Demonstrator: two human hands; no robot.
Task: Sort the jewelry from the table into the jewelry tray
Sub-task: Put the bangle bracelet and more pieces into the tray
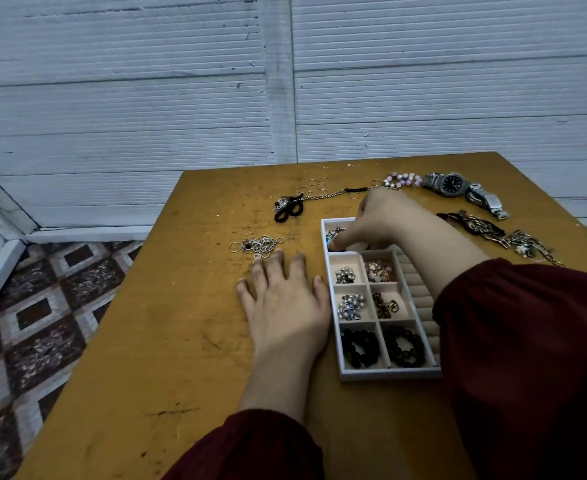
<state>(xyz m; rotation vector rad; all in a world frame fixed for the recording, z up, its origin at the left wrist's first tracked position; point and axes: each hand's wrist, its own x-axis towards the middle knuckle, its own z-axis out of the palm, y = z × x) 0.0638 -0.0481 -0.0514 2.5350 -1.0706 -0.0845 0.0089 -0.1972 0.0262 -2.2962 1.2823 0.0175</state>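
Observation:
A white jewelry tray [389, 374] with small compartments lies on the yellow table [167, 334]. Pearl pieces, brown pieces and black bead bracelets [359, 348] fill its near compartments. My right hand [378, 220] reaches into the far compartment, fingers curled down over a blue and silver piece [333, 237]; whether they grip it is hidden. My left hand [285, 299] rests flat on the table just left of the tray, fingers spread. Loose on the table lie a pile of thin rings [259, 244], a chain with black loops [290, 206], a pink bead bracelet [403, 180] and a steel watch [453, 184].
A dark tangle of chains [500, 233] lies right of the tray near the table's right edge. A few loose rings [318, 183] sit near the far edge. A white ribbed wall [285, 81] stands behind the table. Patterned floor [35, 306] shows on the left.

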